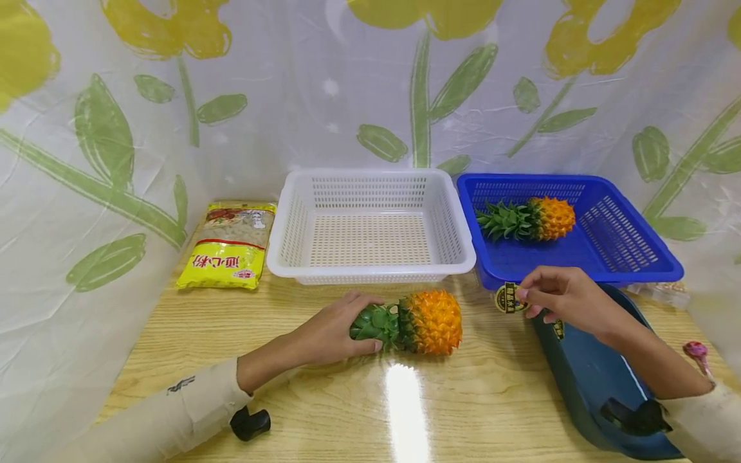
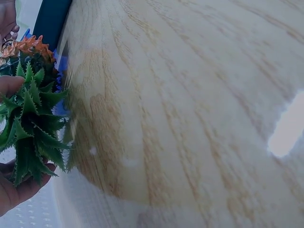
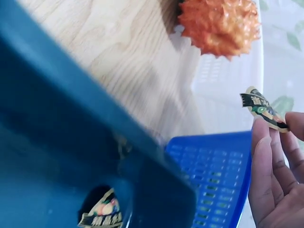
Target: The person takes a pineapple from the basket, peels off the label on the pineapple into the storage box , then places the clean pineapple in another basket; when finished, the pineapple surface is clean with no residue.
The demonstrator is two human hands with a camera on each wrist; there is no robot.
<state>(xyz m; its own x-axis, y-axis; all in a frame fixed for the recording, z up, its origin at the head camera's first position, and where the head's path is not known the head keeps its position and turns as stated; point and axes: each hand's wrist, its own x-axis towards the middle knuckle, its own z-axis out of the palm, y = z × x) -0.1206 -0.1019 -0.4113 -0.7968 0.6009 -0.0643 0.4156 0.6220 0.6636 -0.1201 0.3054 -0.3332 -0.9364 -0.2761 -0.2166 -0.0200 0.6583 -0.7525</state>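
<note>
Two holds, head view: the left hand point(image 1: 334, 329) grips a pineapple point(image 1: 432, 323) by its leaves point(image 1: 377, 323), mid-tabletop point(image 1: 324, 399); the right hand point(image 1: 570, 301) pinches a label point(image 1: 509, 298) toward the right edge. Left wrist: leaves look springy. Right wrist: bent label, probably light, flimsy; best pinched by its rim.

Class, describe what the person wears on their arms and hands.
The left hand and right hand wear no gloves. The left sleeve and right sleeve are beige, stopping short of the wrists. The left bears a small dark mark. A black piece shows by each cuff.
</note>
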